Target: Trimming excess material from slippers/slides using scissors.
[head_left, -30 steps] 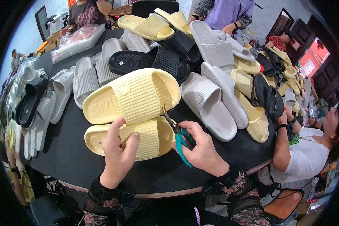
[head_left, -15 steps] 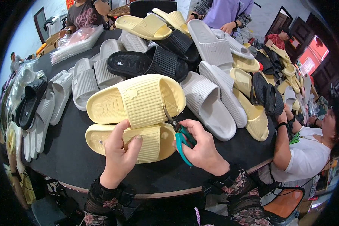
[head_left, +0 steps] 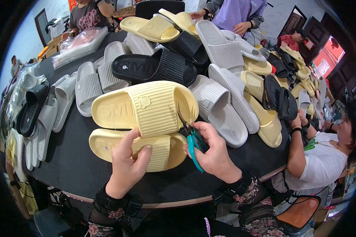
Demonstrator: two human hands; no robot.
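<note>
Two pale yellow slide sandals lie side by side on the black round table [head_left: 79,173] in front of me. My left hand [head_left: 126,166] rests on the ribbed strap of the nearer yellow sandal [head_left: 103,143], pressing it down. My right hand [head_left: 213,154] grips small teal-handled snips [head_left: 194,145], their tip at the right edge of the farther yellow sandal [head_left: 146,106].
Grey sandals [head_left: 221,108], black sandals [head_left: 154,67] and more yellow ones [head_left: 150,27] crowd the table's far half. Grey and black pairs [head_left: 39,114] line the left rim. A person in a white shirt [head_left: 320,166] works at the right; others stand at the far side.
The two yellow sandals have shifted slightly right and nearer. My right hand has brought the snips up against the farther sandal's right edge. My left hand stays on the nearer sandal.
</note>
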